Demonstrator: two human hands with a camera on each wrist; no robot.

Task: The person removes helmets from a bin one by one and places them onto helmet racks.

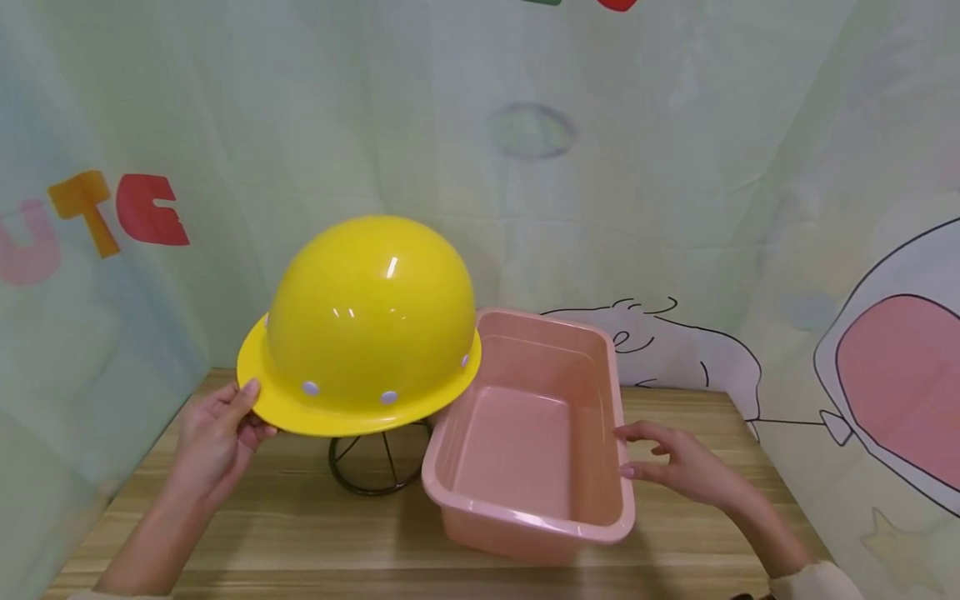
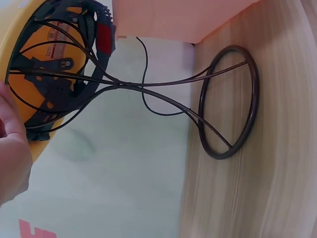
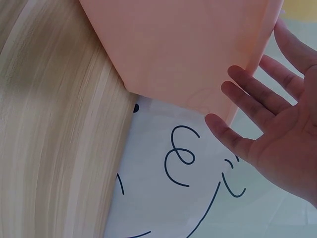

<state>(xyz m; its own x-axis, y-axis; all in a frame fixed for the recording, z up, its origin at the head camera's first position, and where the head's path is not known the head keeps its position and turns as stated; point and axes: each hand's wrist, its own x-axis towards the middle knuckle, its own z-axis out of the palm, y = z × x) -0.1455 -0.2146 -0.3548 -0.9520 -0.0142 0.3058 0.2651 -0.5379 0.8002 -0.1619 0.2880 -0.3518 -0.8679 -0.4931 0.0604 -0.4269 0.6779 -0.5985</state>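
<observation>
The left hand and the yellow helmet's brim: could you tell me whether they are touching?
Touching. The head view shows the left hand pinching the yellow helmet at its brim, thumb on top.

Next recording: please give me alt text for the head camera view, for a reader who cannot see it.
A yellow hard hat sits on a dark wire stand on a wooden table, and the person's left hand pinches its brim. Beside it stands an empty pink plastic bin, with the right hand open at its right wall.

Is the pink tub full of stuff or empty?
Empty. The head view looks straight into the pink tub and shows only its bare bottom and walls. The right hand is at its right rim.
</observation>
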